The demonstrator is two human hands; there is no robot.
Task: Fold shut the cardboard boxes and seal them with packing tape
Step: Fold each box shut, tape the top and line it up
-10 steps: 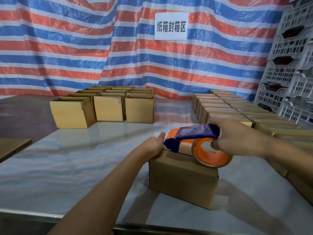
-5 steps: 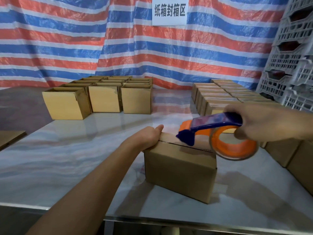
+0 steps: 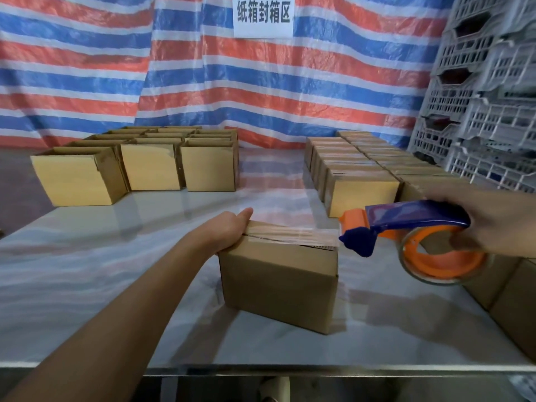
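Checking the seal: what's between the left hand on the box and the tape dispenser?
Head view: clear tape spans the box top from the left hand to the tape dispenser.

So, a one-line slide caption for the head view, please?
Left hand holds a cardboard box; right hand holds a tape dispenser, tape stretched across the top.

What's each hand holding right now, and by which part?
Right hand grips the tape dispenser by its blue handle; left hand holds the box at its top left edge.
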